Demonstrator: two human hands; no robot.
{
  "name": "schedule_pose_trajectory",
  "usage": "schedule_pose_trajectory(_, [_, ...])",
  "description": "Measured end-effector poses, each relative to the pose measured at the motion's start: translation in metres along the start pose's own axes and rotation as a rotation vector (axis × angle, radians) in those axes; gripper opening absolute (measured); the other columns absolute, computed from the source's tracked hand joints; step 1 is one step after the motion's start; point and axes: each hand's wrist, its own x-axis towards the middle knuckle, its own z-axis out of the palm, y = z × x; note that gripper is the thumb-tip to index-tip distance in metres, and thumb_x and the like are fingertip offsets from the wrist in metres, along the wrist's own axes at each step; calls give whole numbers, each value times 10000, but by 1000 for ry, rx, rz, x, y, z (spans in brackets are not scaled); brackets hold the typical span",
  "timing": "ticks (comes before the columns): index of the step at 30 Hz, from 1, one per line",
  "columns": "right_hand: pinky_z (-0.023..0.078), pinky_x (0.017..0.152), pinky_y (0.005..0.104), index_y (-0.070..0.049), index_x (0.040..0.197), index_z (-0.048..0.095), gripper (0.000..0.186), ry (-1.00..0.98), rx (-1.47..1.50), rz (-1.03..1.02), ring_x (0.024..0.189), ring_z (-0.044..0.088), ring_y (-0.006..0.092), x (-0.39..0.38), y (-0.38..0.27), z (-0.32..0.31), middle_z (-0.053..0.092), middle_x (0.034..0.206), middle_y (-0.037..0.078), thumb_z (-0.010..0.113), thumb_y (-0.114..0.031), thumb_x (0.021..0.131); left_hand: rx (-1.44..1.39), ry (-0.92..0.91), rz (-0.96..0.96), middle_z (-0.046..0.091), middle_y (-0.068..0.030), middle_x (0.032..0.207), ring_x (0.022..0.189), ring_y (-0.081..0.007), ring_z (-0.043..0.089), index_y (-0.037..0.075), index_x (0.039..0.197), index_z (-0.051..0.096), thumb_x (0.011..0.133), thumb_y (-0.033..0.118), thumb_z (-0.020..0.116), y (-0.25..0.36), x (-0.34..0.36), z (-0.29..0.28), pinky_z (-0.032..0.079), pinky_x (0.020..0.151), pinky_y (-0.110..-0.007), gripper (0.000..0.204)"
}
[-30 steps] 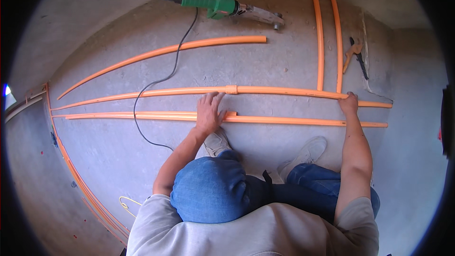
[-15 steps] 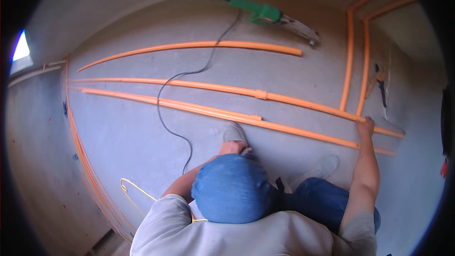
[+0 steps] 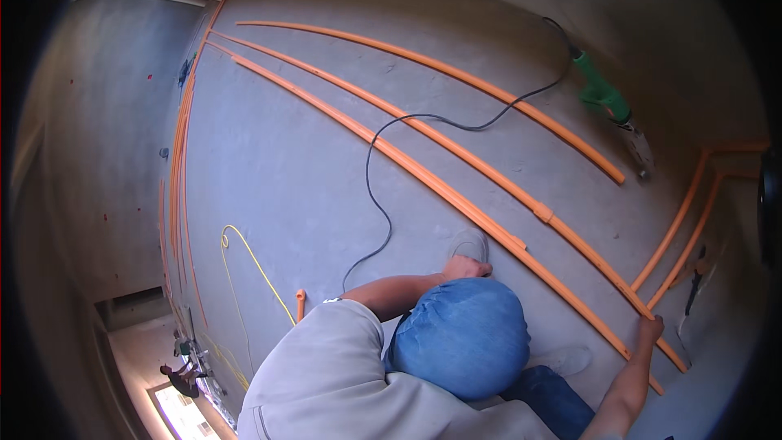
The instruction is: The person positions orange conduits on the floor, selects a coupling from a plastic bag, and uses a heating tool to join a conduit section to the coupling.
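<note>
Right hand (image 3: 650,331): fingers wrapped around the middle orange pipe (image 3: 489,173), near its lower right end. The pipe lies diagonally along the concrete floor (image 3: 285,171); a coupling (image 3: 542,212) is fitted between its middle and the gripped end. Left hand (image 3: 467,267): positioned just beside the shoe (image 3: 468,243), clear of the pipes — fingers appear curled, but whether they grasp anything cannot be determined. A lower orange pipe (image 3: 570,300) runs on the near side of the gripped pipe; an upper orange pipe (image 3: 562,135) lies on the far side. The green power tool (image 3: 603,96) rests beyond the upper pipe — its black cable (image 3: 367,169) crosses all three pipes.
</note>
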Motion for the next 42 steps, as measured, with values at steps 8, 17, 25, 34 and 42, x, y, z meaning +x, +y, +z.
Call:
schedule_pose_trajectory(8, [520, 963, 477, 41, 1150, 680, 558, 100, -55, -8, 1077, 645, 456, 35, 49, 7, 664, 1139, 316, 776, -327, 742, -17, 118, 98, 664, -207, 727, 695, -423, 644, 82, 858, 668, 901, 334, 612, 29, 7, -21, 502, 681, -524, 262])
schedule_pose_trajectory(17, [475, 1066, 416, -8, 1290, 611, 674, 72, -143, 91, 1232, 566, 377, -17, -9, -20, 594, 1303, 237, 803, -331, 730, -3, 149, -52, 677, -198, 760, 740, -397, 650, 76, 835, 698, 858, 282, 677, 47, 6, -15, 490, 706, -491, 208])
schedule_pose_trajectory(25, [463, 1083, 379, -12, 1325, 591, 629, 48, -48, 157, 1261, 552, 352, -40, -35, -40, 554, 1341, 232, 758, -223, 756, 56, 167, 40, 655, -201, 715, 678, -408, 642, 54, 774, 675, 847, 256, 688, 43, 10, -4, 492, 648, -490, 216])
schedule_pose_trajectory(34, [463, 1086, 386, -14, 1313, 596, 580, 56, -30, 183, 1261, 554, 350, -42, -37, -43, 535, 1360, 214, 736, -196, 781, 42, 188, -58, 649, -206, 671, 637, -414, 636, 55, 778, 682, 824, 252, 717, 49, 11, -3, 491, 625, -488, 206])
schedule_pose_trajectory(42, [475, 1072, 388, -14, 1303, 602, 565, 47, -29, 144, 1246, 565, 349, -41, -40, -43, 540, 1347, 217, 729, -203, 786, 72, 177, -33, 680, -174, 709, 643, -384, 648, 81, 853, 713, 840, 245, 713, 41, 8, -4, 513, 636, -454, 164])
